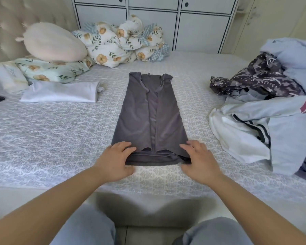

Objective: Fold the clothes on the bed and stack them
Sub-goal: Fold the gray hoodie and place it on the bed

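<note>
A dark grey garment [148,114] lies flat in the middle of the bed, both sides folded inward into a long strip, neckline at the far end. My left hand [116,160] pinches its near left corner, fingers on top of the hem and thumb below. At the near right corner my right hand [200,160] grips the hem the same way. A folded white garment [64,91] lies to the left. On the right sits a heap of unfolded clothes [265,110], pale blue, white and dark patterned.
The bed [42,135] has a grey patterned cover and its front edge is close to my knees. Pillows [51,43] and a bunched floral quilt [120,39] sit at the head. A white cabinet [166,18] stands behind.
</note>
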